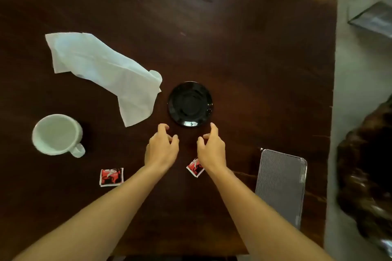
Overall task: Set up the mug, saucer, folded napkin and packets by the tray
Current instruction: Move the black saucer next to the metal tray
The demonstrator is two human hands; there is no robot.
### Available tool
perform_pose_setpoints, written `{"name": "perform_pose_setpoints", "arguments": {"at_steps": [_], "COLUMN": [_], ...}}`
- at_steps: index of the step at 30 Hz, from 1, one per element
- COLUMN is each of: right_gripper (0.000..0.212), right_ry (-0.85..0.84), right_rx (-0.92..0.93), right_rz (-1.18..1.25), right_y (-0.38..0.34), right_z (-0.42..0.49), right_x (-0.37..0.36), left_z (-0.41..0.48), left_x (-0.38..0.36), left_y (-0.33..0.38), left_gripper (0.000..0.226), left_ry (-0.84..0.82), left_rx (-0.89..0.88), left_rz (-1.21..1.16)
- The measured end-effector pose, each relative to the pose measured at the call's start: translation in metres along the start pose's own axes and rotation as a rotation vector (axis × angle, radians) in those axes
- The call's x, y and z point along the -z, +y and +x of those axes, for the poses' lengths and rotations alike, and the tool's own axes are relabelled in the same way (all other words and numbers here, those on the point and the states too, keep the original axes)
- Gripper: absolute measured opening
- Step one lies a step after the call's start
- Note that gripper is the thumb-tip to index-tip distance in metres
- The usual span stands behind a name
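Reaching toward the saucer (190,104), you are bringing both hands in just short of its near rim, neither one touching it yet. Your left hand (161,150) is hovering with fingers loosely curled and apart, holding nothing; your right hand (212,150) is doing the same, forefinger stretched nearest the rim. The saucer is looking glossy and hard, probably slippery and breakable, so you are best taking it by opposite edges. Left of the saucer the napkin (101,72) is lying crumpled and unfolded, soft and light, almost touching it. Farther left and nearer you, the mug (57,133) is sitting upright. One packet (111,176) is lying nearer you than the saucer, the other packet (194,168) is peeking from under your right wrist. The tray (280,186) is lying right of the saucer, nearer you.
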State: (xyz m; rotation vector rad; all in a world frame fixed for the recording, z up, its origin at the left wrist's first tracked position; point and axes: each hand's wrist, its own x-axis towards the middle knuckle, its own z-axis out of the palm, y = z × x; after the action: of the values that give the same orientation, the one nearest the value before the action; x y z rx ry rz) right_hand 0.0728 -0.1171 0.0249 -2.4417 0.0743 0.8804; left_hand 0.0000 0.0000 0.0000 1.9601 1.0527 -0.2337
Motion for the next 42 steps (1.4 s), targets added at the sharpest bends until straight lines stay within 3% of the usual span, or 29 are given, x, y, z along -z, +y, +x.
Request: {"name": "perform_pose_setpoints", "arguments": {"at_steps": [7, 13, 25, 33, 42], "right_gripper": [0.073, 0.064, 0.065, 0.061, 0.059], "right_ry": [0.021, 0.048, 0.063, 0.122, 0.086], "right_rx": [-0.072, -0.398, -0.495, -0.566, -0.623], "right_rz": [0.186, 0.752, 0.819, 0.916, 0.926], "right_y": [-0.012, -0.020, 0.017, 0.099, 0.190], "right_z": [0.050, 0.071, 0.015, -0.060, -0.117], "right_x": [-0.010, -0.015, -0.007, 0.006, 0.008], "left_z": [0.057, 0.076, 0.027, -0.063, -0.150], "left_x": [-0.002, -0.004, -0.019, -0.056, -0.107], "left_y": [0.010, 0.011, 0.003, -0.007, -0.029], "left_gripper": [0.047, 0.036, 0.040, 0.041, 0.039], "left_ry": [0.103, 0.054, 0.038, -0.057, -0.109], "left_rx": [0.014, 0.120, 0.188, 0.138, 0.199], "left_rz": [-0.096, -0.267, -0.253, -0.202, -0.149]}}
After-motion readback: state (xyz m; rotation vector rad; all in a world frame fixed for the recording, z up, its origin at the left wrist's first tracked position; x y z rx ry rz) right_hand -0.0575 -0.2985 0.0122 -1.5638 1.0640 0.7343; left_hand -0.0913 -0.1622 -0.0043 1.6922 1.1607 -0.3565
